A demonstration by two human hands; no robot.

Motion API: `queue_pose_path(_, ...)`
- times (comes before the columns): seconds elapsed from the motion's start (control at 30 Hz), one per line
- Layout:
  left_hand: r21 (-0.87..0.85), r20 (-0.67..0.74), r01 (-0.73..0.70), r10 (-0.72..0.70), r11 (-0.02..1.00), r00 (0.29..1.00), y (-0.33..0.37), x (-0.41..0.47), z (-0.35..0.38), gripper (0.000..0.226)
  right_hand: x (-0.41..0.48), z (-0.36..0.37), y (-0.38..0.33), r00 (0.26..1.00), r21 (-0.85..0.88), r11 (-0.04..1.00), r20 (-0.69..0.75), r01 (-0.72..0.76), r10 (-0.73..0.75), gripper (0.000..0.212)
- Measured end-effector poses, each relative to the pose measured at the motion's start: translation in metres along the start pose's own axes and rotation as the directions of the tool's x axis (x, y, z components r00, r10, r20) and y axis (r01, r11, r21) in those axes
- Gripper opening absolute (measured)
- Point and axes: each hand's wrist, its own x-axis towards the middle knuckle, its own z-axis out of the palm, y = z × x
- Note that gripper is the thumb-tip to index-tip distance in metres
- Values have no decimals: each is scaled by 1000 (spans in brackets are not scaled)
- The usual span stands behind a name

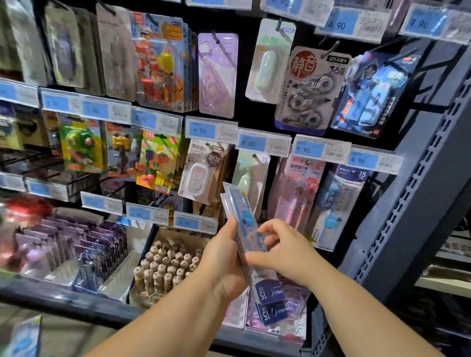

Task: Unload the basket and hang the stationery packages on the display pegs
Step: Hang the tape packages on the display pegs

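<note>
Head view: left hand (221, 261) is gripping a stack of flat blue clear-plastic stationery packages (248, 233) before the display pegs (332, 47); right hand (286, 249) is pinching the front one with curled fingers. Best peeling singly, turning header upward.

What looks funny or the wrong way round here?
The blue packages held by the left hand and right hand are upside down. Their "15" headers with the hang holes point downward, while the matching pack hanging nearby shows its "15" on top.

Both forearms are bare, as are the left hand (224, 263) and right hand (286, 251).
</note>
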Motion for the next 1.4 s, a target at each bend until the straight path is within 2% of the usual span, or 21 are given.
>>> queue_pose_path(0.23,33,-103,-22,25,999,994,3,5,-9,57,1,-1,-1,1000,67,998,-6,-8,9,41)
queue_pose_path(0.33,65,-158,-66,76,996,985,5,8,-12,51,2,-4,0,1000,73,997,-2,-15,15,44)
queue_pose_path(0.47,123,-140,-89,106,988,984,11,7,-21,52,4,-9,10,990,160,985,134,-62,40,55)
queue_pose_path(0.53,141,-120,-97,114,985,986,17,5,-27,49,4,-13,13,976,125,991,219,-44,15,55)
queue_pose_path(0.67,149,-154,-130,153,980,976,31,0,-41,43,1,-17,16,900,28,999,435,-25,10,56)
queue_pose_path(0.73,167,-169,-157,185,973,968,37,-1,-50,43,2,-15,17,880,-10,1000,475,-14,17,61)
queue_pose_path(0.83,179,-191,-170,203,969,960,44,-7,-60,29,7,-11,19,924,-75,997,378,-27,54,77)
queue_pose_path(0.9,148,-193,-176,203,973,960,47,-11,-69,24,12,-12,23,959,-116,989,259,-87,115,76)
queue_pose_path(0.93,130,-200,-177,201,976,959,48,-14,-72,23,15,-12,27,967,-94,987,208,-131,148,71)
queue_pose_path(1.0,107,-208,-181,200,978,957,49,-19,-80,24,19,-9,33,969,56,975,139,-214,205,64)
queue_pose_path(1.1,123,-186,-168,189,978,964,49,-25,-87,29,23,-4,26,963,442,869,-36,-224,266,54)
queue_pose_path(1.2,179,-163,-124,154,976,975,42,-30,-87,26,29,2,17,908,758,640,-172,-125,381,47)
queue_pose_path(1.33,171,-125,-101,123,980,985,33,-31,-78,33,30,16,2,908,939,337,-79,-72,413,14)
queue_pose_path(1.4,165,-108,-103,121,981,987,31,-32,-69,36,26,27,-10,937,949,304,-31,-82,349,15)
